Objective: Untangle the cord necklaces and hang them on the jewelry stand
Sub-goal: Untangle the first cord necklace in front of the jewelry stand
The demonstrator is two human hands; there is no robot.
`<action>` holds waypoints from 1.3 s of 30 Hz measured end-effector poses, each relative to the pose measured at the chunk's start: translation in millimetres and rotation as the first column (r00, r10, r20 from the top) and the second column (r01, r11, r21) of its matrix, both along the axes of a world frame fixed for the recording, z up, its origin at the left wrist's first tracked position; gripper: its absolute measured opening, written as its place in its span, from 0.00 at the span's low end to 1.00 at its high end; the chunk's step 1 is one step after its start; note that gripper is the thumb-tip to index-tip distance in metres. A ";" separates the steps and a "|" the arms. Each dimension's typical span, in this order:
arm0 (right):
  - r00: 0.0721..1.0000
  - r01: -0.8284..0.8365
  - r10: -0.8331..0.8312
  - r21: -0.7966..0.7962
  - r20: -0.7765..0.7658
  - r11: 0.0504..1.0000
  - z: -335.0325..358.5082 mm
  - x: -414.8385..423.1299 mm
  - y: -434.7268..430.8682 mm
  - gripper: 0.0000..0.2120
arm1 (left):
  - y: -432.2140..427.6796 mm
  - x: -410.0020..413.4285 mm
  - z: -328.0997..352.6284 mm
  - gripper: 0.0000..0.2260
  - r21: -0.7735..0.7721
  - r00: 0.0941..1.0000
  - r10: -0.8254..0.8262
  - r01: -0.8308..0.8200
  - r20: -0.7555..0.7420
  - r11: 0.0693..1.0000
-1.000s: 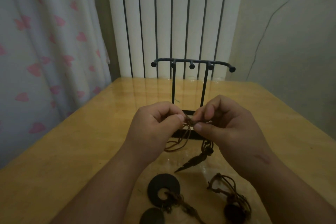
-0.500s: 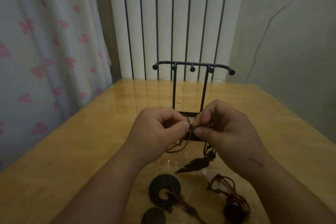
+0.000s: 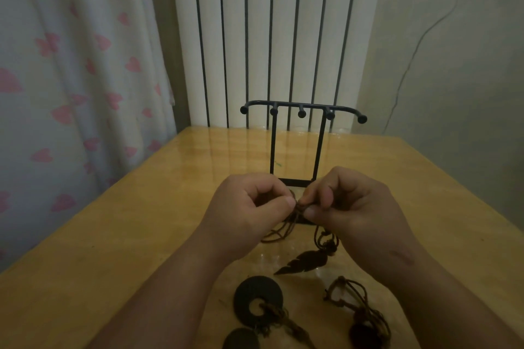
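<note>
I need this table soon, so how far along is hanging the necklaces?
Done: nothing; the jewelry stand has bare pegs. In hand: the left hand and right hand pinch the tangled cord of the feather necklace. Left: freeing and hanging it, then the ring-pendant necklace and bundled necklace lying on the table.

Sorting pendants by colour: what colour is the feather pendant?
The feather pendant is dark brown, almost black; head view.
</note>
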State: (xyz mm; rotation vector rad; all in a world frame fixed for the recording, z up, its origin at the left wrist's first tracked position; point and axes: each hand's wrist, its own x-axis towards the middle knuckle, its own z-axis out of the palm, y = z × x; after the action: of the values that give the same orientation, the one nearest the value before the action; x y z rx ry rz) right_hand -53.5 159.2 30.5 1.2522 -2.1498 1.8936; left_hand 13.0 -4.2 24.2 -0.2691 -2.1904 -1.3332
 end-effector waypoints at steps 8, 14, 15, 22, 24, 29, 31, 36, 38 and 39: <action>1.000 0.024 -0.024 0.080 0.003 0.996 0.1 -0.1 1.1 0.09 | 2.8 2.4 3.5 0.11 -0.080 0.992 0.129 -0.127 0.014 0.989; 1.000 -0.016 0.015 0.167 0.005 0.986 -3.3 0.2 -0.7 0.05 | 3.1 3.0 5.0 0.11 -0.070 0.992 0.122 -0.119 0.045 0.990; 1.000 0.006 -0.003 0.170 -0.021 0.985 -4.4 0.7 -1.3 0.06 | 3.3 3.1 5.1 0.11 -0.068 0.991 0.122 -0.118 0.048 0.991; 0.987 0.117 -0.095 0.170 -0.132 0.978 -3.9 -0.7 -1.3 0.04 | 3.7 2.1 5.1 0.11 -0.003 0.990 0.097 -0.097 0.105 0.995; 0.987 0.108 -0.086 0.160 -0.135 0.981 -3.2 -0.5 -1.2 0.05 | 3.3 1.6 4.7 0.10 -0.006 0.989 0.093 -0.093 0.115 0.996; 0.980 0.136 -0.107 0.170 -0.168 0.976 -5.2 -1.2 -2.1 0.04 | 4.1 -0.2 2.8 0.08 -0.006 0.988 0.108 -0.108 0.108 0.994; 0.968 0.171 -0.129 0.187 -0.215 0.967 -6.9 -0.3 -3.5 0.03 | 5.1 -0.3 2.4 0.08 0.011 0.988 0.102 -0.104 0.115 0.994; 0.948 0.197 -0.135 0.197 -0.289 0.961 -7.1 -0.1 -2.7 0.03 | 4.8 -1.3 2.3 0.09 0.026 0.988 0.096 -0.100 0.123 0.995; 0.936 0.207 -0.134 0.198 -0.326 0.958 -7.1 -0.7 -2.5 0.03 | 4.2 -1.1 2.7 0.09 0.028 0.988 0.100 -0.104 0.120 0.994; 0.927 0.218 -0.140 0.198 -0.347 0.955 -7.3 -0.9 -2.5 0.03 | 4.3 -0.9 2.9 0.08 0.025 0.988 0.100 -0.104 0.120 0.994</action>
State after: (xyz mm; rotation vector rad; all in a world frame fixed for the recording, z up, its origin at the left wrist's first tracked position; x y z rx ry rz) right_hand -54.5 156.7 23.2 1.2463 -2.2564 1.2836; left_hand 12.1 0.1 27.1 -0.0661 -2.2467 -1.3561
